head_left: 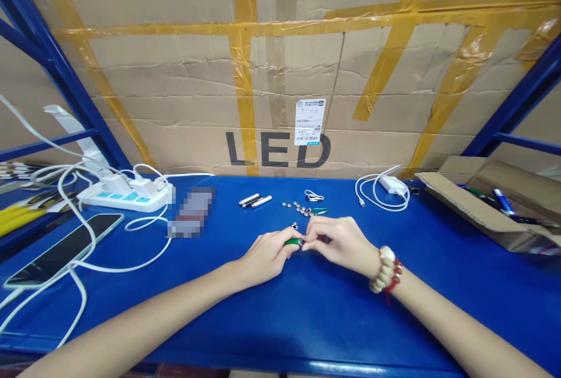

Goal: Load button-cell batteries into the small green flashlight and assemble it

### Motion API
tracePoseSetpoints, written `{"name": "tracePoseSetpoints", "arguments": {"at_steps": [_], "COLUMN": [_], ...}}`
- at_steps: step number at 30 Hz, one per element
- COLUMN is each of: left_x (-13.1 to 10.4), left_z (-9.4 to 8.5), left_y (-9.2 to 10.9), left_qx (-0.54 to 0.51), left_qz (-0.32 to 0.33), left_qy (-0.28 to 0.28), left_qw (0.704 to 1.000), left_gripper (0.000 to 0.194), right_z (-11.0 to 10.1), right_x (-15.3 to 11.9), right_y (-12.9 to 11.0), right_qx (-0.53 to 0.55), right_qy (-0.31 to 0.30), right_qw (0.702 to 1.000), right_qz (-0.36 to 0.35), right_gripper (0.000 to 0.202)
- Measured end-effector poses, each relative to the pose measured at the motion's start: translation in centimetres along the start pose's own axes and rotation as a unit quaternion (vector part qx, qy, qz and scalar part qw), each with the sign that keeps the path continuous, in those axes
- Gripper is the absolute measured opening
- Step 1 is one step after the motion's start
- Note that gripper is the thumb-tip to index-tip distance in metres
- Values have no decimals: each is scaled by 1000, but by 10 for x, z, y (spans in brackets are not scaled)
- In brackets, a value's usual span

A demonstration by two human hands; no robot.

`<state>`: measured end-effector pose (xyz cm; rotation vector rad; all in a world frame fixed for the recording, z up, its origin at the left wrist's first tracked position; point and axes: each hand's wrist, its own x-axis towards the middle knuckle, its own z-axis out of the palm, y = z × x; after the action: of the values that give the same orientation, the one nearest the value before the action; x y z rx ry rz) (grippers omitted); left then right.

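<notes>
My left hand (267, 254) is closed round a small green tube (292, 242) near the middle of the blue table. At the tube's right end, the fingertips of my right hand (335, 240) are pinched together; whatever they hold is too small to make out. A small metal piece (294, 225) lies just beyond my left fingers. Farther back are several small round discs (302, 209), a green clip (319, 211), a looped white cord (314, 196) and several silver and black tubes (255, 200).
A white power strip (127, 196) with tangled cables, a phone (65, 249) and a blurred-out object (193, 212) are on the left. Back right lies a white charger (392, 184); an open cardboard box (482, 208) holds pens or tubes. Taped cardboard (175, 103) stands behind.
</notes>
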<state>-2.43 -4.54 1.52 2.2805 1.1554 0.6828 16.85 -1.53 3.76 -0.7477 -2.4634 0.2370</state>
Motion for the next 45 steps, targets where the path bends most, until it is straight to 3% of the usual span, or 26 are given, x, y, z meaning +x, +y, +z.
{"name": "tracePoseSetpoints", "arguments": {"at_steps": [4,10,13,16,26,36,45], "left_x": [0,0,-1,-1,-1,-3,-7], "left_z": [2,4,3,0,3,2,1], "left_y": [-3,-5,-2,2,-1,1,3], "left_qx": [-14,-40,-62,-67,-92,-78,-47], "left_qz": [-15,1,18,30,32,35,73], "left_qy": [12,21,7,-12,13,-16,-19], "left_qw": [1000,999,998,997,995,996,996], "left_gripper": [14,7,8,10,13,10,15], "right_z": [4,8,8,8,4,-3,2], "right_x": [1,3,3,3,5,5,3], "right_y": [-1,4,9,13,-6,-1,5], "right_qx": [85,278,362,395,359,438,419], "right_qy": [-24,-98,-133,-159,-82,-171,-186], "right_qw": [988,925,889,871,892,838,840], "right_qz": [126,239,246,243,261,277,290], "right_gripper": [27,28,28,26,28,34,24]}}
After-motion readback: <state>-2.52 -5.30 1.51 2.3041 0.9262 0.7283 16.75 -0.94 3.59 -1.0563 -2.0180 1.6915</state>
